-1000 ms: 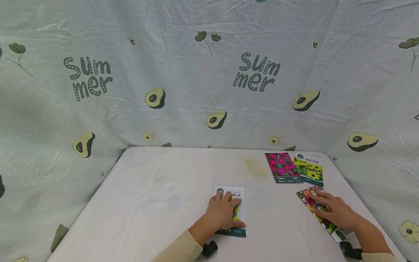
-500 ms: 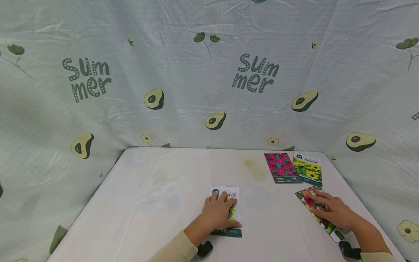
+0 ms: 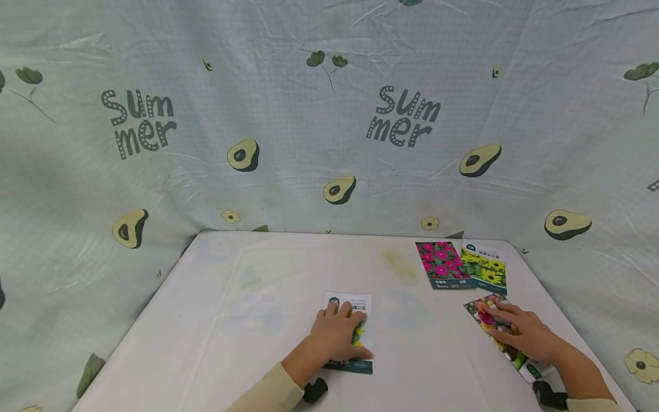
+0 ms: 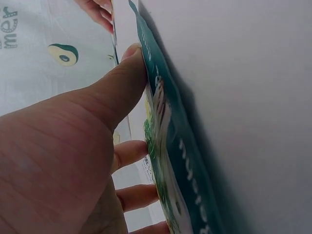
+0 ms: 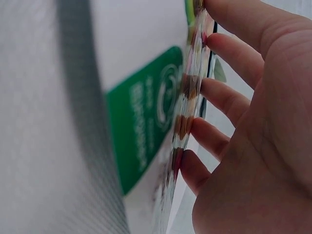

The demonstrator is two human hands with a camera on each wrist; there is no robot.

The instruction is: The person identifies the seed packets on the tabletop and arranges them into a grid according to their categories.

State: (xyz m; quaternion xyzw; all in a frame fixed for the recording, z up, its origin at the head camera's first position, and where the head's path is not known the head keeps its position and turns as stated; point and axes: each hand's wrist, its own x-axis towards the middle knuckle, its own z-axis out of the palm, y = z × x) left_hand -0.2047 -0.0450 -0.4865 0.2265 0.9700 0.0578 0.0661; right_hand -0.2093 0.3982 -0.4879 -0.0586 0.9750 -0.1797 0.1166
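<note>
A flower seed packet [image 3: 355,367] with yellow blooms and a dark green band lies on the white table. My left hand [image 3: 337,333] rests over it, fingers spread. In the left wrist view, the thumb and fingertips touch the packet's face. At the right, my right hand [image 3: 530,336] rests on a slanted packet [image 3: 484,316] with mixed-colour flowers. The right wrist view has its fingertips [image 5: 187,170] against that packet's printed face, beside a green logo. Both hands partly cover their packets.
Toward the far right corner lie a packet with pink flowers [image 3: 441,260] and one with yellow flowers [image 3: 486,269], their edges overlapping. White cloth covers the table [image 3: 231,320]. A curtain [image 3: 288,114] printed with avocados hangs behind and at both sides.
My left hand and the packet under it have slid leftward across the table. The right hand and its packet stay in place, as do the two far packets.
</note>
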